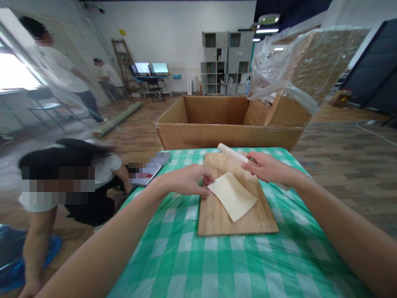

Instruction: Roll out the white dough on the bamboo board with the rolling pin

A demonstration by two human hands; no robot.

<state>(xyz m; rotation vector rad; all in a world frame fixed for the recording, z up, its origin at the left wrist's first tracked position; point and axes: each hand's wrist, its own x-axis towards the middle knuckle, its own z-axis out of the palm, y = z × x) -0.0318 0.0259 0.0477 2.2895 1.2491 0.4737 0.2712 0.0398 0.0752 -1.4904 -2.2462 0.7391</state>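
A square, flat sheet of pale dough (233, 197) lies turned at an angle on a wooden cutting board (214, 225). My left hand (191, 180) hovers at the dough's left corner. Its fingers are bent, with a gap between them and the thumb; whether they touch the dough I cannot tell. In my right hand (266, 166) is a pale rolling pin (232, 153), gripped toward its right end. The pin is raised over the far part of the board and points up to the left.
A green-and-white checked cloth (192, 265) covers the table. Beyond its far edge stands a large cardboard box (214, 136) with plastic wrap (279, 70). At the left a person (102, 174) bends low beside the table, near a clipboard-like flat item (150, 171). Other people are farther back.
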